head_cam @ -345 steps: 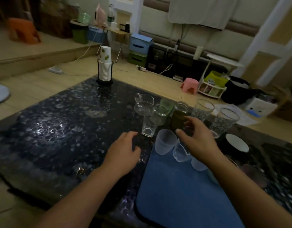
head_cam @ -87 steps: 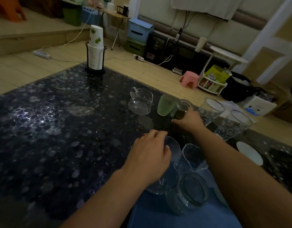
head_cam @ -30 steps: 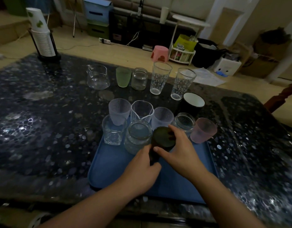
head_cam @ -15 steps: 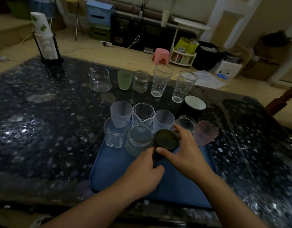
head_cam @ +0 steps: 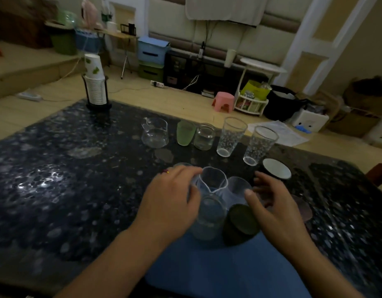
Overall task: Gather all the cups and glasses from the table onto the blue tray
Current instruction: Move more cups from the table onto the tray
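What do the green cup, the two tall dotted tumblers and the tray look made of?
Green cup: frosted, translucent, plastic or frosted glass. Tall dotted tumblers: clear glass probably, see-through with thick bases. Blue tray: matte, likely plastic, no shine.

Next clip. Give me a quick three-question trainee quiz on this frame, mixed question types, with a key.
1. True or false: the green frosted cup already stands on the blue tray.
2. Which stands nearest the right hand? A) paper cup stack B) black cup with white inside C) glass pitcher
3. Fill in: the two tall dotted glasses stand on the ___, not the tray.

Key: 1 false; 2 B; 3 table
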